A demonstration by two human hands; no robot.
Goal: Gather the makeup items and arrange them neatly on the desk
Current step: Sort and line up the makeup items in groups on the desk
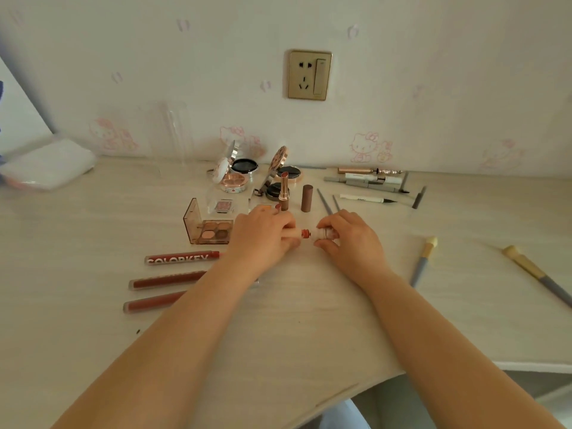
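Red tube [181, 257] on the desk [294, 320] reads "COLORKEY".

Soft, even daylight fills the scene, moderately bright and warm-tinted, with no hard glare. Shadows are faint: a pale one lies under the forearms toward 6 o'clock, and thin ones edge the brushes [424, 261] at 3 o'clock. Wide-angle distortion bows the desk [309, 320] edge and wall line toward the corners. The centre is fairly sharp, while the white bundle [49, 164] at 9 o'clock is smeared, and the clear container [168, 131] at 11 o'clock is hazy and hard to make out
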